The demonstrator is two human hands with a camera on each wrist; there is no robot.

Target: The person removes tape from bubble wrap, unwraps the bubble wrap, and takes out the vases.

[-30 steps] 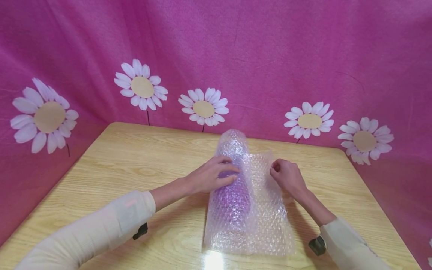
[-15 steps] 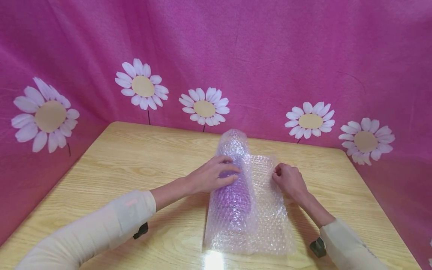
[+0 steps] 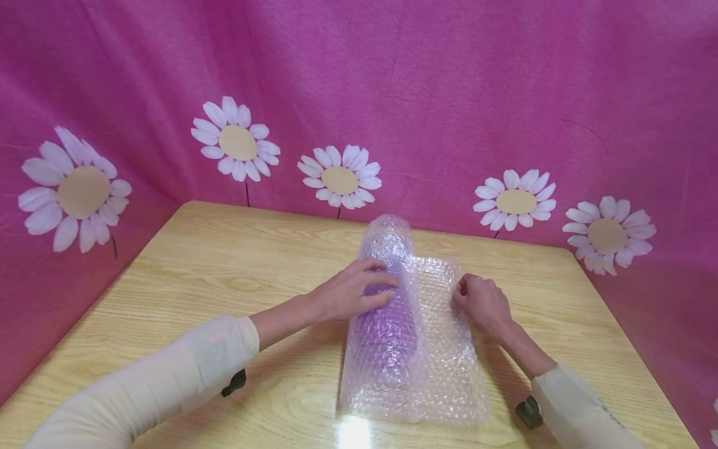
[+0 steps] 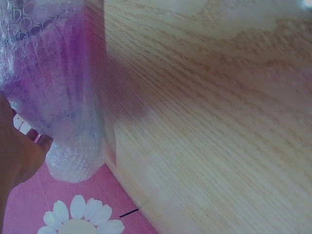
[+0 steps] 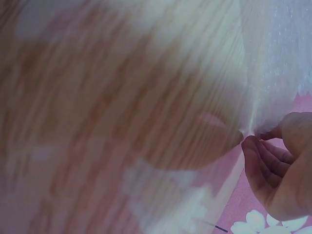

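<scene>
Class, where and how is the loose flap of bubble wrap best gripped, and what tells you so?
Probably the flap is best pinched at its free edge, coming from the right: it is thin, and its other side meets the rounded purple bundle, which the left hand rests on. The right hand pinches that edge.

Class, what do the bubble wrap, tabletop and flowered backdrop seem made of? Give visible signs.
Bubble wrap: clear, glossy plastic, judging by its bright highlights and round bubbles. Tabletop: smooth, shiny wood or wood-look laminate; grain and a reflected light show. Backdrop: probably matte fabric, given its soft folds.
</scene>
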